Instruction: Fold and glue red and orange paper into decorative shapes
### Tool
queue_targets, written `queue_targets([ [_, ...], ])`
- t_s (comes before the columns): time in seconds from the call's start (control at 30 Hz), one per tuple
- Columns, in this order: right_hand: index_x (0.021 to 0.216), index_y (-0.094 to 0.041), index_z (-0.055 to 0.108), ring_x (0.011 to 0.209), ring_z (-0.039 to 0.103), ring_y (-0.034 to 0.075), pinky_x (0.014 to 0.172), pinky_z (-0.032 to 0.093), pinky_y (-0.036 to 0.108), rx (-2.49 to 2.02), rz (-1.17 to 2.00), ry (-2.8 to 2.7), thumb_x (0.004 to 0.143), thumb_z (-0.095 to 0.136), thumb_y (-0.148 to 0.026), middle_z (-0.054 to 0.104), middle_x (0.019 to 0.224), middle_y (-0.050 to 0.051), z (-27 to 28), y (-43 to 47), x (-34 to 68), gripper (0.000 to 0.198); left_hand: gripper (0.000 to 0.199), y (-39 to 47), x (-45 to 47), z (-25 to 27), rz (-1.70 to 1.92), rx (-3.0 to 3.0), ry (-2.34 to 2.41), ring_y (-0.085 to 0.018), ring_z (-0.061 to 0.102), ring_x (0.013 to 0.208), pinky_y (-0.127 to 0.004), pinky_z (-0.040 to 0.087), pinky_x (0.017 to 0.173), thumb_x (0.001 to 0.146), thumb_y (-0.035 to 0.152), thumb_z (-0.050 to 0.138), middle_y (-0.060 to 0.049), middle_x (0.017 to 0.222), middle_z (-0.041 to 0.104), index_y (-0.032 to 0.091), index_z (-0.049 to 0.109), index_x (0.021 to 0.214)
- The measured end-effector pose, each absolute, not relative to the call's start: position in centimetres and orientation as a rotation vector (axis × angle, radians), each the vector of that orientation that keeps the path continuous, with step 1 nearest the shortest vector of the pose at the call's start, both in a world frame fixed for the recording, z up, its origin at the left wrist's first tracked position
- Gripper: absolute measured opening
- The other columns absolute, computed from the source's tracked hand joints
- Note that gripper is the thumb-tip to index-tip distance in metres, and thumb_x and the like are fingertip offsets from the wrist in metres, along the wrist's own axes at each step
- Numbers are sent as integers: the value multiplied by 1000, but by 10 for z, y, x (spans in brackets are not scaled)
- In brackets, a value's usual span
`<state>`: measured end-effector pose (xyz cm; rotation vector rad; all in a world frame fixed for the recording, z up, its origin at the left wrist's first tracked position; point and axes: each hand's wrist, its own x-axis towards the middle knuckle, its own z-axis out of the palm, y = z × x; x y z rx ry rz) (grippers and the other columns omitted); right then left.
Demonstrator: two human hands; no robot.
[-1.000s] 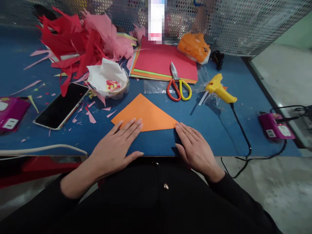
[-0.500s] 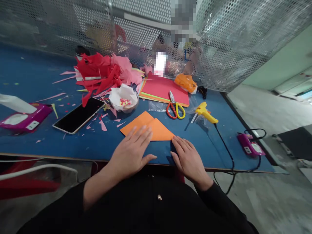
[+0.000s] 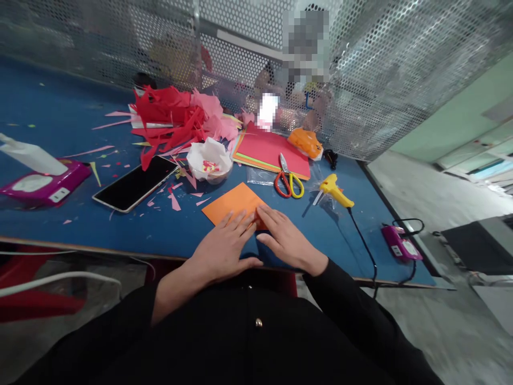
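Head view: left bare hand [image 3: 222, 251], flat, gripping nothing, fingers on the angular orange paper [image 3: 236, 201], which lies on the blue tabletop [image 3: 132, 230] ahead of both palms, its long axis partly hidden; right bare hand [image 3: 286, 240], fingers extended, touching the paper's right side.

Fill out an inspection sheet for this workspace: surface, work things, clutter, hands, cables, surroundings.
Surface: blue tabletop, small paper scraps strewn at left.
Work things: orange paper, flat on the tabletop, partly covered.
Clutter: red and pink paper heap, phone, paper-lined bowl, scissors with blades over coloured sheets, yellow glue gun.
Hands: left hand spread on the orange paper; right hand at its right side, touching it.
Cables: black cord from the yellow glue gun to the tabletop's near edge; white cable at lower left.
Surroundings: perforated screen behind the tabletop; grey floor at right.
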<state>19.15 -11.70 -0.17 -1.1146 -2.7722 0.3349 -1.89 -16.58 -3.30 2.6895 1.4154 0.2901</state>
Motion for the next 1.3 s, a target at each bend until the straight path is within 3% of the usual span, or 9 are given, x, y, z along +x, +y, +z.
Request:
queue_targets([
  [0.13, 157, -3, 30, 155, 23, 28, 125, 25, 49, -1164, 447, -2798, 100, 22, -67, 27, 165, 20, -12, -93, 171, 86, 91, -165, -19, -32, 285, 2665, 1398, -34, 26, 153, -48, 16, 124, 91, 78, 37, -16, 164, 33, 13, 39, 154],
  [0.37, 161, -10, 24, 157, 18, 28, 125, 22, 51, -1228, 327, -2717, 98, 23, -70, 23, 167, 17, -27, -91, 174, 86, 92, -164, -17, -30, 324, 2680, 1403, -34, 28, 153, -48, 20, 123, 90, 78, 41, -18, 162, 36, 11, 41, 153],
  [0.6, 161, -9, 20, 157, 16, 29, 125, 21, 50, -1195, 209, -2799, 93, 19, -78, 21, 167, 19, -31, -98, 181, 97, 89, -184, -37, -40, 525, 2778, 1554, -32, 37, 148, -46, 22, 123, 98, 72, 22, -22, 156, 45, 2, 47, 147],
  [0.8, 159, -4, 23, 157, 18, 30, 125, 20, 50, -1225, 164, -2762, 94, 13, -77, 23, 166, 21, -22, -104, 179, 98, 80, -199, -51, -42, 553, 2844, 1586, -35, 47, 142, -55, 27, 119, 102, 64, 24, -22, 150, 52, 1, 50, 145],
  [0.93, 160, -5, 20, 158, 9, 29, 127, 16, 51, -1075, 109, -2745, 94, 20, -77, 19, 168, 20, -13, -130, 169, 97, 75, -200, -52, -42, 523, 2841, 1586, -37, 47, 141, -59, 24, 121, 102, 60, 30, -22, 151, 50, 2, 49, 146],
  [1.13, 157, -1, 26, 156, 19, 30, 127, 20, 48, -970, 324, -2810, 93, 24, -78, 26, 165, 22, -20, -164, 152, 100, 75, -201, -52, -42, 528, 2811, 1576, -38, 45, 143, -64, 20, 121, 102, 58, 30, -22, 154, 46, 2, 43, 150],
  [1.3, 157, 1, 27, 155, 21, 34, 124, 25, 53, -1172, 216, -2758, 93, 23, -78, 26, 164, 26, -27, -158, 187, 101, 80, -202, -52, -39, 443, 2812, 1604, -37, 45, 143, -63, 17, 122, 102, 64, 23, -21, 154, 46, 3, 44, 149],
])
